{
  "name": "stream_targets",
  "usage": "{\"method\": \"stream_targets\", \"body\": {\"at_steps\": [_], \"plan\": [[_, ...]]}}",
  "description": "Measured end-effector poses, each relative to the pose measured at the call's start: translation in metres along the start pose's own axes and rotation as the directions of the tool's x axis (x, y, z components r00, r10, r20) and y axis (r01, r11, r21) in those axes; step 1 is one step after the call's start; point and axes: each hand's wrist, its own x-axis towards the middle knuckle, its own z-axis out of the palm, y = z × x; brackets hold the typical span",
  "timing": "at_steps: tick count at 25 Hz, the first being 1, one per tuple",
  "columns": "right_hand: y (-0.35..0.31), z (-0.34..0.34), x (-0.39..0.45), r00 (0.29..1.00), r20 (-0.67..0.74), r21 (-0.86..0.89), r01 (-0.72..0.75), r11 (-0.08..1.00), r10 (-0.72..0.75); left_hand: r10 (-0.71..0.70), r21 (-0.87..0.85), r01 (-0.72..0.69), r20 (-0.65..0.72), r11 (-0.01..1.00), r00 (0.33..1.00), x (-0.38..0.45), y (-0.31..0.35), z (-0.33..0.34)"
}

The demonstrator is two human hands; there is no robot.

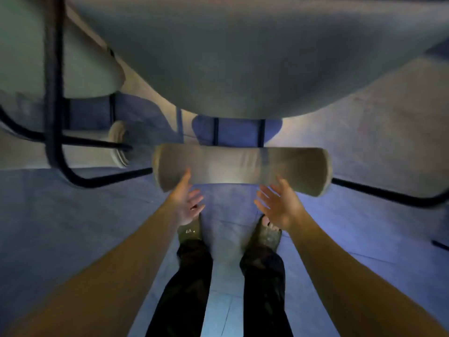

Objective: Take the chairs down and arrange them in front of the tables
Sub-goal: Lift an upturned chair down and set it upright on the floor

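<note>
Chairs are the job, and one chair (243,76) fills the view, seemingly turned over with its padded backrest (243,169) hanging at the centre, seat at twelve o'clock. Left hand (188,201) is spread, fingers loose, thumb tip touching or nearly touching the backrest's lower edge near its seven o'clock corner. Right hand (277,203) is likewise spread, palm facing inward, fingertips at the backrest's five o'clock edge; neither has closed on anything. Below the hands, at six o'clock, stand the person's feet (267,233) on the blue floor (73,215). A dark metal frame (73,176) loops out at nine o'clock, where a second chair (60,69) hangs beside the first. By my reading the step is reaching to take hold. Next, both hands need to clamp the backrest ends evenly before lifting and turning the chair upright.
</note>
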Motion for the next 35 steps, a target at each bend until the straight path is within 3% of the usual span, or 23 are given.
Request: {"method": "stream_targets", "body": {"at_steps": [8,11,14,18,24,30,35], "plan": [[0.011,-0.001,0.152,0.985,-0.169,-0.043,0.011,0.999,-0.019,-0.088,-0.148,0.085,-0.012,0.985,0.996,0.159,-0.011,0.012],[0.011,-0.004,0.183,0.985,-0.173,0.051,0.018,0.999,-0.009,-0.051,-0.237,0.052,0.008,0.970,0.999,0.186,-0.019,0.012],[0.011,-0.007,0.200,0.984,-0.177,0.066,-0.001,0.998,0.012,0.034,-0.310,0.003,0.113,0.951,0.993,0.196,-0.025,0.018],[0.015,-0.014,0.200,0.981,-0.184,0.022,0.062,0.998,-0.056,0.057,-0.343,-0.026,0.081,0.939,0.995,0.193,-0.026,0.019],[0.023,-0.006,0.146,0.973,-0.229,0.055,0.039,0.998,-0.026,0.070,-0.289,-0.071,-0.012,0.955,0.997,0.133,-0.020,0.007],[0.016,0.011,0.038,0.967,-0.251,0.026,0.044,0.999,-0.036,0.065,-0.240,-0.071,-0.032,0.968,0.997,0.018,-0.005,0.008],[-0.006,0.026,-0.070,0.962,-0.245,-0.007,0.120,0.993,-0.118,0.146,-0.161,-0.155,-0.065,0.975,0.987,-0.089,0.016,0.017]]}}
